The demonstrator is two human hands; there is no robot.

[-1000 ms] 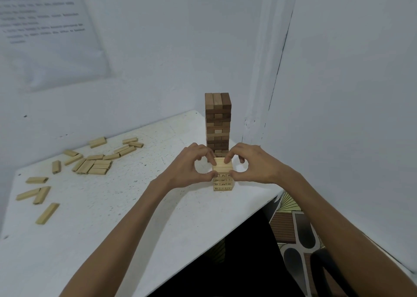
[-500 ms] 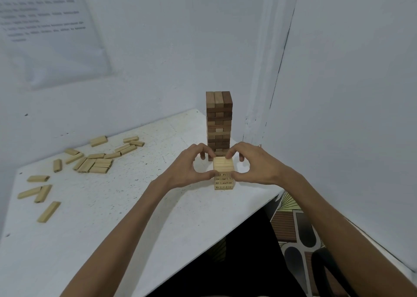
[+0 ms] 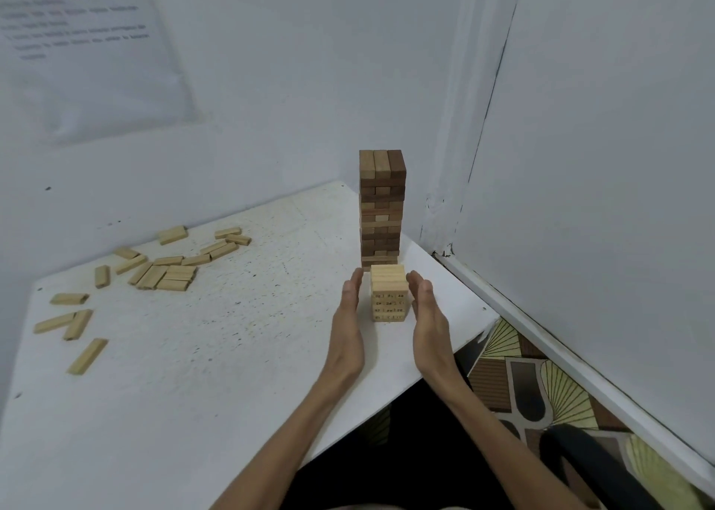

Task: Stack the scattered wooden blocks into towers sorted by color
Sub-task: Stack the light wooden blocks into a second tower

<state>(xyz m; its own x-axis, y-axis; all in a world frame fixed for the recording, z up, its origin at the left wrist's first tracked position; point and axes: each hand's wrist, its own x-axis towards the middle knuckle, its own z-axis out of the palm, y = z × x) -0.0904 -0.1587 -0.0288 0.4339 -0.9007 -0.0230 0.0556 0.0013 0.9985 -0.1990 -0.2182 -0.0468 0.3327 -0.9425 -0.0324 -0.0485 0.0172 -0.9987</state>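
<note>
A short tower of light wooden blocks (image 3: 389,292) stands near the table's right edge, with printed numbers on its front. Behind it rises a tall tower of dark brown blocks (image 3: 381,207). My left hand (image 3: 348,323) lies flat beside the light tower's left side, fingers straight, a small gap between them. My right hand (image 3: 427,316) is held flat along its right side, fingers straight, very close to the blocks. Several loose light blocks (image 3: 166,267) lie scattered at the far left of the table.
The white table (image 3: 216,354) sits in a corner between two white walls. Its right edge runs diagonally just past the light tower. Below it shows a patterned floor (image 3: 541,385) and a dark object at the lower right. A paper sheet (image 3: 77,45) hangs on the left wall.
Both hands let go of the light tower's top, where the fingertips were pinching it. They have straightened and now flank its sides, palms facing each other.
</note>
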